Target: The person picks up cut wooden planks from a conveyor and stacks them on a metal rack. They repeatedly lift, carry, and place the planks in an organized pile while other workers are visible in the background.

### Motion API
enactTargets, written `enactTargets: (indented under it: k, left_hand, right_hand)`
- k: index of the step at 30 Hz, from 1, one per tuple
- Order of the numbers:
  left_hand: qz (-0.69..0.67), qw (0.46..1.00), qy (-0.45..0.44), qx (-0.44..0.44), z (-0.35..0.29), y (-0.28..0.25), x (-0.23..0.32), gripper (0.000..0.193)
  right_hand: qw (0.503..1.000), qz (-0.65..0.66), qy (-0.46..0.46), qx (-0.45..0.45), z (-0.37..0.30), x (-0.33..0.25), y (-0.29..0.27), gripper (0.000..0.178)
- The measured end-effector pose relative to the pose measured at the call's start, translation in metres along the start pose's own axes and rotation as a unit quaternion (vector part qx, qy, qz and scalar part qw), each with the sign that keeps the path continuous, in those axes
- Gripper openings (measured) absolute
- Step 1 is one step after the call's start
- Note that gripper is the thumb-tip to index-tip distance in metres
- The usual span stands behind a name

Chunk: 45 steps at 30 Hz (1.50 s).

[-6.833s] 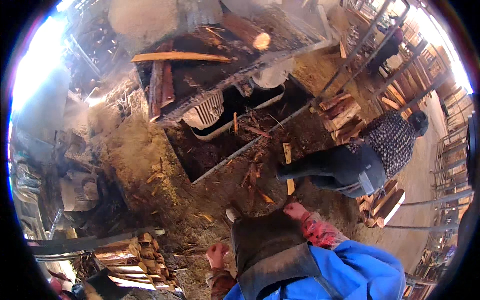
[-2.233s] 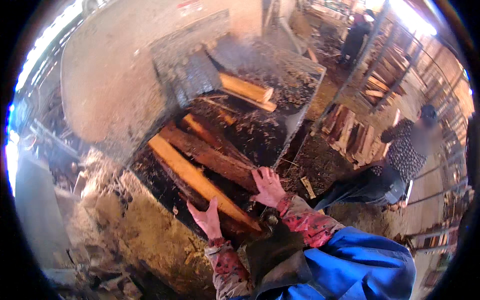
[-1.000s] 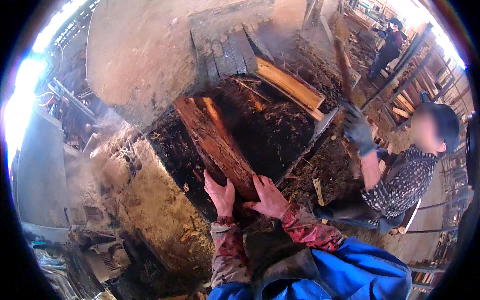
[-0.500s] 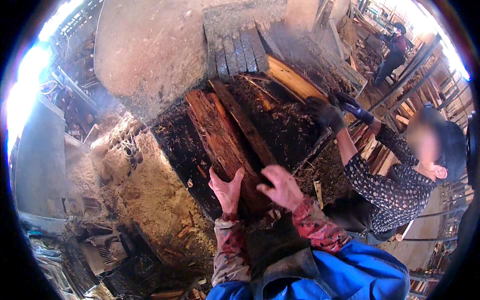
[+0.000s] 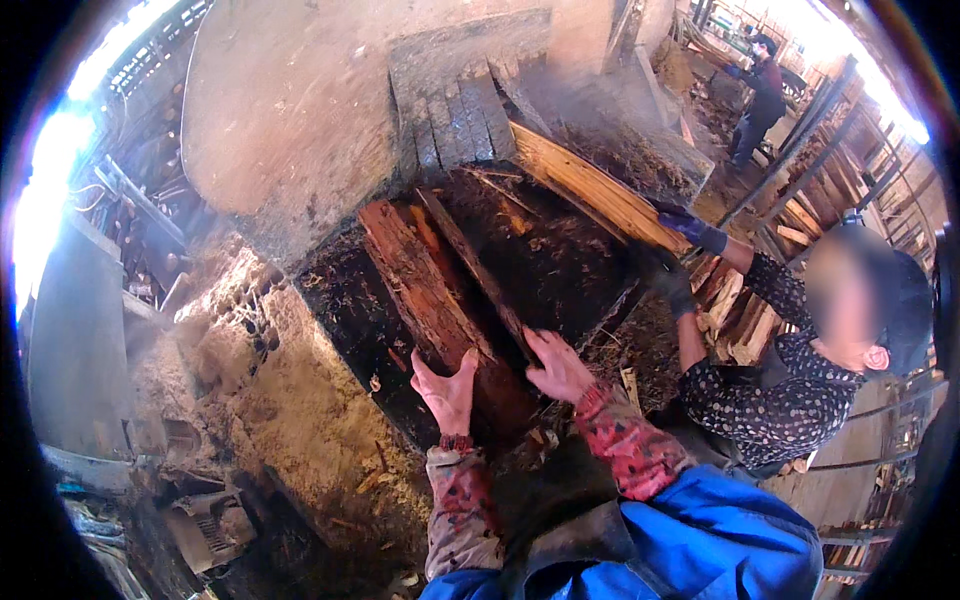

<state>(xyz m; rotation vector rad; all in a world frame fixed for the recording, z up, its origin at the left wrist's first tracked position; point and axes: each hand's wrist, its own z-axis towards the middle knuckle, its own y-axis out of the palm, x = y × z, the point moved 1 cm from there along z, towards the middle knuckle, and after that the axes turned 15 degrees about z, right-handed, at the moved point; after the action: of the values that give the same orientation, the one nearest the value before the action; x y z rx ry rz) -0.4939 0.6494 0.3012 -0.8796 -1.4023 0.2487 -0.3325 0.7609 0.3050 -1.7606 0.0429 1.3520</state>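
Note:
A broad reddish-brown slab of bark-covered wood (image 5: 425, 285) lies lengthwise on the dark work surface (image 5: 350, 320) before me. My left hand (image 5: 447, 393) rests at its near left side, thumb and fingers spread wide. Alongside to the right runs a narrow dark board (image 5: 468, 255). Its near end sits between the thumb and fingers of my right hand (image 5: 560, 368), which partly hide it. Farther right, a co-worker's gloved hands (image 5: 672, 275) are at the near end of a pale yellow plank (image 5: 590, 185), whose far end meets the slotted metal strips (image 5: 455, 120).
A large dusty metal guard (image 5: 290, 110) stands beyond the surface. Sawdust (image 5: 290, 380) is heaped at left. The co-worker (image 5: 770, 400) stands close on my right, near stacked wood (image 5: 735, 310). Another person (image 5: 757, 105) is farther back.
My right hand has come down to the narrow board's near end and closed on it. The co-worker's hands have shifted along the yellow plank. My view has turned slightly.

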Motion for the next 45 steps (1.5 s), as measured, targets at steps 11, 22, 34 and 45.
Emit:
enactTargets:
  k: [11,22,34,45]
  left_hand:
    - [-0.022,1.0,-0.014,0.005,0.003,0.011,-0.005,0.089]
    - [-0.022,1.0,-0.003,0.017,0.004,0.016,-0.016,0.093]
    - [-0.015,1.0,0.0,0.004,-0.001,-0.001,-0.008,0.094]
    - [0.001,1.0,-0.004,-0.015,-0.007,-0.004,-0.018,0.092]
  right_hand:
    - [0.998,0.051,-0.015,-0.015,-0.056,-0.013,0.008,0.056]
    - [0.999,0.039,-0.033,0.007,-0.056,-0.023,0.002,0.05]
    - [0.976,-0.074,-0.102,0.178,0.02,-0.002,-0.069,0.048]
    - [0.973,-0.203,0.11,0.018,0.055,0.053,-0.083,0.069]
